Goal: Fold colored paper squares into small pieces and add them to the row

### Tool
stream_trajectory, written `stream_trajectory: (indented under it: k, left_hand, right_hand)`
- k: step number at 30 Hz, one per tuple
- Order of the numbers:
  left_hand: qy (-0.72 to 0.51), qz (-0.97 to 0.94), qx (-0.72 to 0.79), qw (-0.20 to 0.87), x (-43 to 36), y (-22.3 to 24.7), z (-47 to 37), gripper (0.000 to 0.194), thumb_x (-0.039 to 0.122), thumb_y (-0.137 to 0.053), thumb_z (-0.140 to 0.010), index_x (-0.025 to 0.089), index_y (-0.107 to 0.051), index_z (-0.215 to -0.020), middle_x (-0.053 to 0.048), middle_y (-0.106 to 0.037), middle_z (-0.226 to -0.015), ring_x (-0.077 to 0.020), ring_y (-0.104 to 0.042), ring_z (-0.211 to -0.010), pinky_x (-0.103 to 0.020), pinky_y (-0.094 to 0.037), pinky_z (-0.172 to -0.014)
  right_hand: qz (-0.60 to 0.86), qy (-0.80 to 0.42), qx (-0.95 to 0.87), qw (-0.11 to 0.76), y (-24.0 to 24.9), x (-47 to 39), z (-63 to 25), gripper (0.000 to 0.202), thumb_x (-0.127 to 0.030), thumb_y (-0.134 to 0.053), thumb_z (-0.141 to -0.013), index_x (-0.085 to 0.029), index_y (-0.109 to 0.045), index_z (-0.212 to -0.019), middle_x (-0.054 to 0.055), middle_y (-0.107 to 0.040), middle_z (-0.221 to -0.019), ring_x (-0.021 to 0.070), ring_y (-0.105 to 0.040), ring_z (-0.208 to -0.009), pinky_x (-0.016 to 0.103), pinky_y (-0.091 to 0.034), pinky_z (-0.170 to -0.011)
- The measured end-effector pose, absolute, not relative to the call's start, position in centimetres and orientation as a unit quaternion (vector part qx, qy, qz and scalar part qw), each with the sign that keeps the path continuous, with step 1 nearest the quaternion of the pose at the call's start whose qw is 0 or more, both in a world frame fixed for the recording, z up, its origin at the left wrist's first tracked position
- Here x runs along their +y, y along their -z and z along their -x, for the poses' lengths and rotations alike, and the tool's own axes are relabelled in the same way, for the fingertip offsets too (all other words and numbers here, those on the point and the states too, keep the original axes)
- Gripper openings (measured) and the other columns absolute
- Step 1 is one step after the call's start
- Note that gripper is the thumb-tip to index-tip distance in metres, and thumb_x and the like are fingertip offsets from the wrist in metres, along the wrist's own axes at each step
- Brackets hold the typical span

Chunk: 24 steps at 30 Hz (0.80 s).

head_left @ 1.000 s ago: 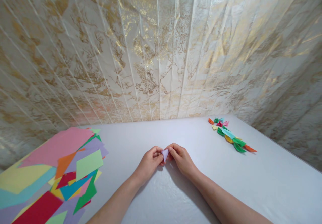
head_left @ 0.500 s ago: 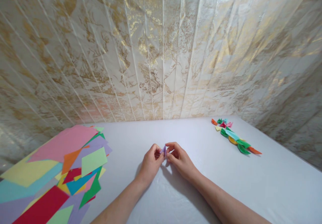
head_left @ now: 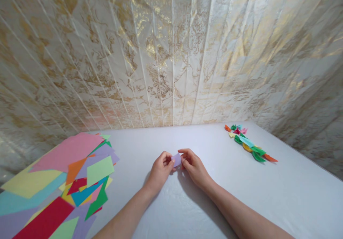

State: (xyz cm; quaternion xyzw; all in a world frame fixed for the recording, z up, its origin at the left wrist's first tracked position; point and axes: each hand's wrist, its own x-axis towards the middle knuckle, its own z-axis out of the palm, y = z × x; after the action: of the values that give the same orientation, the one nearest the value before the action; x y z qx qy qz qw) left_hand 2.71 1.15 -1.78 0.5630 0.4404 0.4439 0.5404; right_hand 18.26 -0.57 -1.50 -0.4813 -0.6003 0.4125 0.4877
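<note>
A small piece of purple paper (head_left: 176,159) is held just above the white table, in the middle of the view. My left hand (head_left: 162,169) pinches its left side between thumb and fingers. At its right edge is my right hand (head_left: 193,167), thumb and fingers bent and close around that edge. The paper shows a flat, roughly square face; any folds behind it are hidden. Whether the right fingertips grip the edge or only touch it is hard to make out.
Coloured paper sheets and scraps lie in a heap on the left, among them a pink sheet (head_left: 72,151) and a red strip (head_left: 44,219). Several small folded paper pieces (head_left: 246,142) form a row at the right. A patterned curtain (head_left: 166,60) hangs behind the white table (head_left: 144,138).
The purple paper showed a narrow, pointed folded edge before; now a flat, wider face is visible. My right hand has shifted slightly right, away from the left.
</note>
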Motion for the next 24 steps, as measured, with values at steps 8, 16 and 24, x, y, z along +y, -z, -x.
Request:
stream_trajectory:
  k: [8,16,24]
  left_hand:
    - [-0.428,-0.542,0.408,0.597,1.6,1.0,-2.1,0.040,0.049,-0.072,-0.072,0.015,-0.064,-0.092,-0.007,-0.069,-0.094,-0.0178,-0.065,-0.082,-0.028,-0.054,-0.070]
    - [-0.403,-0.562,0.395,0.604,1.4,0.3,-1.9,0.037,0.049,-0.066,-0.078,0.015,-0.069,-0.093,-0.006,-0.070,-0.090,-0.0174,-0.061,-0.080,-0.027,-0.049,-0.072]
    - [-0.395,-0.574,0.388,0.603,1.4,0.3,-1.9,0.030,0.043,-0.064,-0.081,0.015,-0.067,-0.090,-0.003,-0.067,-0.081,-0.0146,-0.058,-0.075,-0.025,-0.045,-0.072]
  right_hand:
    - [0.490,-0.399,-0.592,0.501,2.0,-0.2,-18.5,0.025,-0.026,-0.048,-0.086,-0.021,-0.056,-0.109,0.000,-0.060,-0.083,0.0121,-0.058,-0.061,0.026,-0.045,-0.060]
    - [0.487,-0.390,-0.605,0.494,2.0,-0.3,-18.5,0.025,-0.025,-0.047,-0.087,-0.020,-0.056,-0.110,0.000,-0.061,-0.081,0.0132,-0.057,-0.062,0.027,-0.044,-0.059]
    - [0.493,-0.389,-0.603,0.493,1.8,-0.4,-18.5,0.025,-0.024,-0.046,-0.087,-0.020,-0.056,-0.109,0.000,-0.060,-0.082,0.0130,-0.057,-0.062,0.027,-0.044,-0.059]
